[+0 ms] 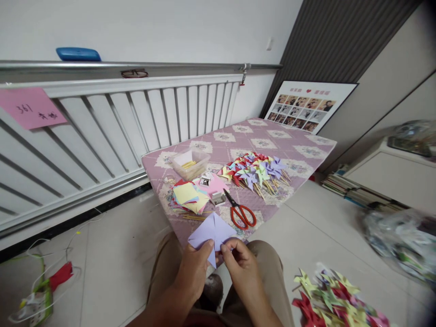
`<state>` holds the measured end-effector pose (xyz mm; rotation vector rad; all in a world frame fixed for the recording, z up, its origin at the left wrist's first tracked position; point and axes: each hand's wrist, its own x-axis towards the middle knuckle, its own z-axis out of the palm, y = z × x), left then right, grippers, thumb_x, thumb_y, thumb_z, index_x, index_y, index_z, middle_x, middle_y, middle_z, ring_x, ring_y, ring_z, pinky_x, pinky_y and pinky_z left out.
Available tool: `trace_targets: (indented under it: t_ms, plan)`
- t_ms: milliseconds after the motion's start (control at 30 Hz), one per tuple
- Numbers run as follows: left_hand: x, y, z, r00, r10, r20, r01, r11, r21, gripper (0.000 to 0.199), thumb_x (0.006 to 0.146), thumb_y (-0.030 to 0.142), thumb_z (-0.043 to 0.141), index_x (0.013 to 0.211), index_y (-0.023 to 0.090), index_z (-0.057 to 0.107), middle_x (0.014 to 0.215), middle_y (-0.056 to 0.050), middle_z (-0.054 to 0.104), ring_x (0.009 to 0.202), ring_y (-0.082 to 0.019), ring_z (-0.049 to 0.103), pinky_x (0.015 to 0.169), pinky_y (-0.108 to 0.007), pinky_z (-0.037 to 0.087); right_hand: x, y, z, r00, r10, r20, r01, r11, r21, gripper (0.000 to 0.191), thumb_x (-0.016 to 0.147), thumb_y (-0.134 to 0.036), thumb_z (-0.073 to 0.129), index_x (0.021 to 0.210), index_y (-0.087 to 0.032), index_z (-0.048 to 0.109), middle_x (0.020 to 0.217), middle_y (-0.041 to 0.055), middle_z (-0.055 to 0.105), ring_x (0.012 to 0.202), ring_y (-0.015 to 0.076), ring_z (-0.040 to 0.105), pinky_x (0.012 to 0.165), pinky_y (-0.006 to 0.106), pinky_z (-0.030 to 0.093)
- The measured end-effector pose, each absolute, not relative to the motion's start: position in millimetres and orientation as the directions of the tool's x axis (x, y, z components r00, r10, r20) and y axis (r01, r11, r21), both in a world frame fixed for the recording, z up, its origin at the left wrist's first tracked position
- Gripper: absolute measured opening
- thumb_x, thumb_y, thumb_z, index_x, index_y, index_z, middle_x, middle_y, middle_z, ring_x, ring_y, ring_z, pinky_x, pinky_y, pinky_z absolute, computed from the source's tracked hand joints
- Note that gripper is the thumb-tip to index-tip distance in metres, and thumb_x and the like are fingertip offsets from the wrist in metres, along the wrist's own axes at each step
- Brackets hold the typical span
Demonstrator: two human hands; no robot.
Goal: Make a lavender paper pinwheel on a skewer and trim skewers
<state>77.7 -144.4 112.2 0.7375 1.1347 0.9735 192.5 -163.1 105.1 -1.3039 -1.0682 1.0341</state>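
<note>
A lavender paper square with slits cut from its corners is held over the near edge of the table. My left hand pinches its lower left part, thumb on top. At its lower right, my right hand has thumb and forefinger closed on the paper's edge. Just beyond the paper lie red-handled scissors, blades pointing away to the left. A stack of coloured paper squares is to the left, with thin sticks beside it. Finished paper pinwheels lie in a pile farther back.
On the cloth-covered table stands a plastic box with sticks, near small open boxes. A radiator runs along the left. More pinwheels lie at lower right; a power strip is on the floor at left.
</note>
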Motion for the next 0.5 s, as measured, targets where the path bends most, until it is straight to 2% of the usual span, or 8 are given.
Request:
trace_targets:
  t_ms: [100, 200, 500]
  plan:
    - [78.0, -145.3, 114.6, 0.041, 0.92, -0.39, -0.281, 0.385, 0.879, 0.027, 0.074, 0.037, 0.064, 0.095, 0.02, 0.062, 0.076, -0.006, 0.068, 0.068, -0.021, 0.06, 0.06, -0.029, 0.045, 192.5, -162.8, 104.7, 0.221, 0.975, 0.012, 0.024, 0.007, -1.0, 0.039, 0.081, -0.058, 0.067, 0.067, -0.022, 0.057, 0.058, 0.0011, 0.064, 0.056, 0.0182, 0.06, 0.057, 0.029, 0.049]
    - [79.6, -145.9, 120.2, 0.031, 0.932, -0.361, -0.296, 0.353, 0.887, 0.024, 0.07, 0.033, 0.067, 0.09, 0.02, 0.062, 0.077, -0.004, 0.068, 0.068, -0.019, 0.058, 0.063, -0.028, 0.046, 192.6, -162.8, 105.5, 0.228, 0.973, 0.028, 0.05, 0.017, -0.999, 0.039, 0.082, -0.056, 0.066, 0.066, -0.022, 0.057, 0.059, 0.0015, 0.065, 0.057, 0.0184, 0.06, 0.058, 0.029, 0.05]
    - [84.3, -144.9, 129.1, 0.006, 0.934, -0.358, -0.292, 0.344, 0.892, 0.032, 0.064, 0.032, 0.068, 0.093, 0.021, 0.061, 0.087, -0.005, 0.07, 0.076, -0.021, 0.061, 0.071, -0.029, 0.05, 192.7, -162.2, 110.3, 0.246, 0.969, 0.017, 0.04, 0.007, -0.999, 0.038, 0.08, -0.055, 0.068, 0.064, -0.022, 0.056, 0.056, 0.001, 0.064, 0.055, 0.0181, 0.06, 0.056, 0.029, 0.049]
